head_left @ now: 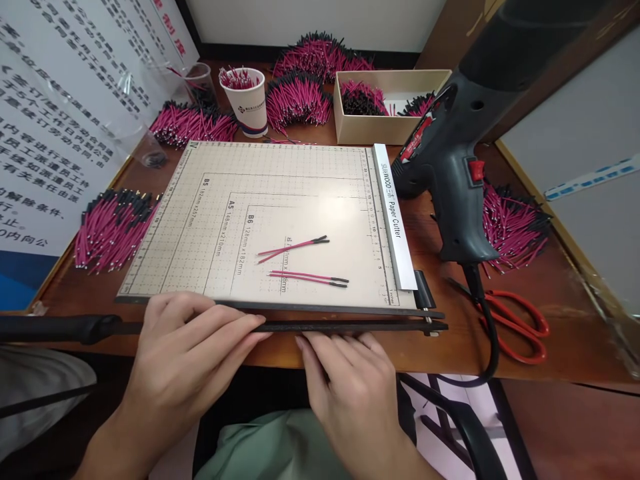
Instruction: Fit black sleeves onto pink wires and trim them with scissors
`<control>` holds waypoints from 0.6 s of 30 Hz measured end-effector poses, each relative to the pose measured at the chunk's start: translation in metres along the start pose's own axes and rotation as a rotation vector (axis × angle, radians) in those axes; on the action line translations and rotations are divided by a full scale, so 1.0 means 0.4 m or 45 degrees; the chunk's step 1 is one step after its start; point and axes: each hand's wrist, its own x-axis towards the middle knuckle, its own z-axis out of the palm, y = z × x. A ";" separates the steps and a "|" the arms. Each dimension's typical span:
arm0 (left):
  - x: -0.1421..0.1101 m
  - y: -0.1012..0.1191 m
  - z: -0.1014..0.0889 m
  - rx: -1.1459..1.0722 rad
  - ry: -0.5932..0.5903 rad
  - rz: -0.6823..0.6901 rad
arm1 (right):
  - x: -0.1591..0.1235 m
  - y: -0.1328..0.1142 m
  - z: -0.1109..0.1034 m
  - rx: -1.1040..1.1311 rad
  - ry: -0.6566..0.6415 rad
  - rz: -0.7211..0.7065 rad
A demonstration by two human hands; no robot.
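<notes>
A paper cutter (pixel 300 170) with a gridded board lies on the desk. Along its near edge runs the black cutter arm (pixel 345 327), its handle (pixel 60 329) at the far left. My left hand (pixel 185 353) is closed over the arm, thumb and fingers pressed together near the arm's middle. My right hand (pixel 350 380) is closed against the arm's near side; its fingertips are hidden, so what they hold cannot be seen. On the board lie two pairs of red wires with black ends, an upper pair (pixel 293 248) and a lower pair (pixel 307 277).
A heat gun (pixel 450 167) stands at the right with its cord hanging, beside red-handled scissors (pixel 520 327). Behind the cutter are a paper cup (pixel 250 110) of wires, a wire heap (pixel 300 100) and a cardboard box (pixel 387 129). More wires (pixel 113 230) lie left.
</notes>
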 end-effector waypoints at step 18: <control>-0.014 -0.021 0.016 0.040 -0.043 0.123 | 0.051 0.032 -0.146 0.104 -0.325 -0.128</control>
